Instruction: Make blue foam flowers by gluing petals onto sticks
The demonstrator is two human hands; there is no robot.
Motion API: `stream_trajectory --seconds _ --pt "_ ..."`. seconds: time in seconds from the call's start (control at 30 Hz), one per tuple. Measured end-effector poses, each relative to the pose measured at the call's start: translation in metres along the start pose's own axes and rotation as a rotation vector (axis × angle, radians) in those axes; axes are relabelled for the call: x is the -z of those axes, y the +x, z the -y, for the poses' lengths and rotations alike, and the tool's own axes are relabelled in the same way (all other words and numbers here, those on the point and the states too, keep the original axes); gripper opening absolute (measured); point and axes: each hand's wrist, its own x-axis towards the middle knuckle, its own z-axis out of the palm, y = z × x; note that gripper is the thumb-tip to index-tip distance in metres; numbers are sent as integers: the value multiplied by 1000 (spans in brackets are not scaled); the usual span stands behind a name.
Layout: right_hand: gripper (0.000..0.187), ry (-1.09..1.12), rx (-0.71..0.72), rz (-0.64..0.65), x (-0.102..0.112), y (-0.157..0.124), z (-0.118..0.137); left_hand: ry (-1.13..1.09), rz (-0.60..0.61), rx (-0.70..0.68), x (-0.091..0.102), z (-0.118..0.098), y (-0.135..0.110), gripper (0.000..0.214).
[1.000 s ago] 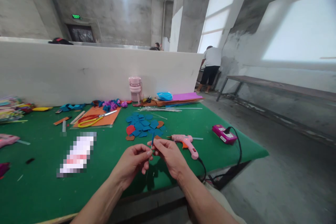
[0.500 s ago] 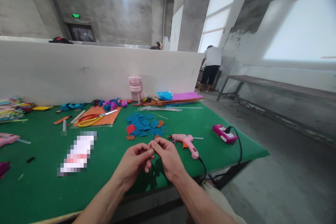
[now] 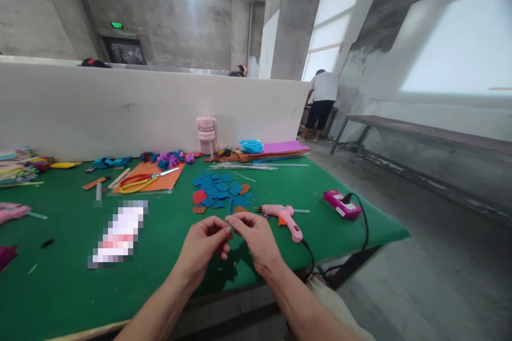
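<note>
Over the table's front part, my left hand and my right hand meet fingertip to fingertip, both closed in a pinch. A narrow blue piece, felt or foam by its look, sticks up from the right fingertips. A thin wire, seen below the left fingers a moment ago, is mostly hidden by the fingers now. Just beyond lie several flat blue cut pieces, a red piece and brown ones. To the right of my right hand rests a pink glue gun.
A purple power box with a black cord sits at the right edge. Yellow-and-red scissors lie on an orange sheet. Thin wires and a pink bottle stand near the white partition. Farther back, a person bends over.
The blue piece at my fingertips has shifted slightly left and stands a little differently. The thin strand below the left hand no longer shows clearly. Both hands stay together in nearly the same place.
</note>
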Motion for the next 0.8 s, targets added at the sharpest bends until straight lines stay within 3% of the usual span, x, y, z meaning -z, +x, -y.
stream_trajectory --seconds 0.2,0.3,0.5,0.8 --pt "12 -1 97 -46 -3 -1 -3 50 -46 -35 -7 5 -2 26" --pt "13 80 54 -54 -5 -2 -3 38 -66 -44 -9 4 -3 25" --pt "28 197 -106 67 -1 2 -3 -117 -26 -15 -2 2 0 22" --pt "20 181 -92 126 2 0 3 -202 55 43 -3 7 0 20"
